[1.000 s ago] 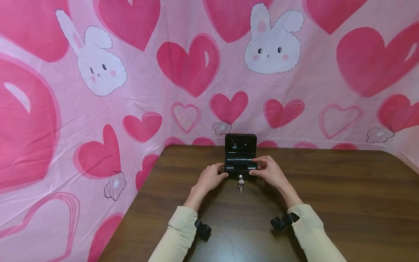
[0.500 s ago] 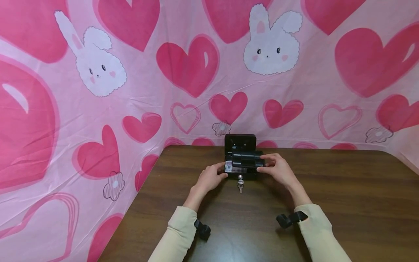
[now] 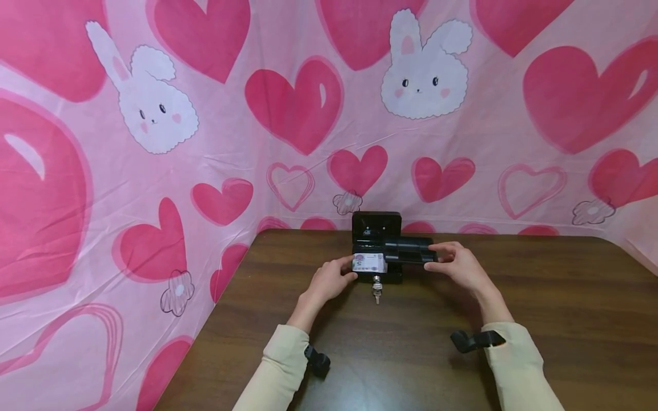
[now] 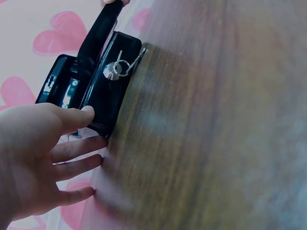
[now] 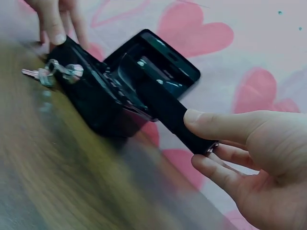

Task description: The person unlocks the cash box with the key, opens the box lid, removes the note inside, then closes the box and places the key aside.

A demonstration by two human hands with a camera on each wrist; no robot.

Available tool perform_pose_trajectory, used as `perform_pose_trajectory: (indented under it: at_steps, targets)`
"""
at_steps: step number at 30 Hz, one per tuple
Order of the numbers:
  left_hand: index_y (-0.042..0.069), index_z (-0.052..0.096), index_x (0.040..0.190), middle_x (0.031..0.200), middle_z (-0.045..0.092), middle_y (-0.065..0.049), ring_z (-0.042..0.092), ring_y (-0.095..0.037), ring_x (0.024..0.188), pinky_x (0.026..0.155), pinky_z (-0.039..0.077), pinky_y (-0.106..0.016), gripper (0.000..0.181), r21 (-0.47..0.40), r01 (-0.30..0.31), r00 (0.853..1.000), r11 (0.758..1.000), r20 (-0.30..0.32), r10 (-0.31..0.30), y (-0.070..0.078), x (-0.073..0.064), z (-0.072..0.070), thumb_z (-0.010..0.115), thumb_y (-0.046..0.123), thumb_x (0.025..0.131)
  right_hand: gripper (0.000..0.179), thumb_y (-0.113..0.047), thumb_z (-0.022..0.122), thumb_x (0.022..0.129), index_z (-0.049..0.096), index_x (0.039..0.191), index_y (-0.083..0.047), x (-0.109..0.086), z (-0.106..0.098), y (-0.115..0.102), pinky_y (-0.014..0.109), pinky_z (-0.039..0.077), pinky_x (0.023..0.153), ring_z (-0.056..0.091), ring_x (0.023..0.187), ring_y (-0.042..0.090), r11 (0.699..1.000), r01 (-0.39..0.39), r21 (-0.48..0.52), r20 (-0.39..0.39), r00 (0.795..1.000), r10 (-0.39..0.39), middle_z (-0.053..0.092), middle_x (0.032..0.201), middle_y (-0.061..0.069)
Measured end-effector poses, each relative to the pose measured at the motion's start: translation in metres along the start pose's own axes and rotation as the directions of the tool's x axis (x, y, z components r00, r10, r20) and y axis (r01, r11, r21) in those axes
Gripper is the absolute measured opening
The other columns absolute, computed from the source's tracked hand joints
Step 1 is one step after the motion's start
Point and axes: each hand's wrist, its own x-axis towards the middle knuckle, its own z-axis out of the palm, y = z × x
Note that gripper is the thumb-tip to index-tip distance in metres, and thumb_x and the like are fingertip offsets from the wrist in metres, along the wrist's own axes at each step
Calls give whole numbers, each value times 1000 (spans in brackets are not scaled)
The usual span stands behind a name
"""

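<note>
A small black cash box [image 3: 394, 275] stands at the table's far edge, its lid [image 3: 377, 221] raised. My left hand [image 3: 328, 279] holds its left end, thumb on the front rim and fingers along the side wall. My right hand [image 3: 460, 267] pinches the right end of a black coin tray [image 3: 411, 250] between thumb and fingers. The tray is out over the box's right half and juts past its right wall. Banknotes [image 3: 368, 262] show in the left half; the rest of the inside is hidden under the tray. Keys on a ring [image 3: 377, 291] hang from the front lock [image 4: 112, 71].
The brown wooden table [image 3: 390, 354] stretches toward me and to the right. Right behind the box hangs a pink cloth [image 3: 293, 45] with hearts and rabbits. A black wrist camera [image 3: 319, 361] sits on each forearm.
My right hand has lifted the coin tray out of the box and drawn it to the right, uncovering the banknotes. My left hand has stayed at the box's left end.
</note>
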Motion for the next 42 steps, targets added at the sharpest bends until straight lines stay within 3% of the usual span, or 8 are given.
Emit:
perform_pose_trajectory:
  at_steps: [16, 21, 32, 42]
  targets:
    - [16, 57, 142, 118, 73, -7, 66, -25, 113, 97, 49, -47, 49, 1, -4, 1000, 1000, -12, 4, 0, 1, 2, 66, 29, 95, 66, -37, 75, 87, 54, 138, -1, -7, -25, 18, 54, 46, 96, 50, 116, 41, 999, -36, -22, 24, 999, 37, 44, 141, 27]
    - [16, 57, 142, 119, 73, -8, 66, -25, 111, 96, 49, -47, 49, -1, -2, 1000, 1000, -7, 2, -1, 1, 2, 66, 29, 95, 67, -37, 75, 87, 53, 139, -1, -8, -27, 22, 60, 44, 99, 49, 121, 46, 998, -66, -18, 29, 997, 67, 39, 146, 30]
    - [17, 55, 143, 123, 71, -8, 65, -25, 114, 98, 49, -47, 50, -1, 14, 1000, 1000, 0, -14, 1, 1, 2, 66, 29, 96, 67, -34, 71, 92, 48, 142, 4, -3, -13, 32, 62, 40, 103, 45, 128, 52, 993, -117, 5, 4, 993, 117, 30, 149, 36]
    - [18, 55, 143, 124, 70, -8, 66, -25, 112, 96, 49, -47, 50, -4, 11, 1000, 1000, 2, -11, -2, 4, 4, 66, 29, 96, 56, -16, 66, 94, 46, 139, 12, 9, 4, 40, 58, 46, 96, 52, 120, 52, 995, -55, -88, -98, 994, 46, 41, 139, 38]
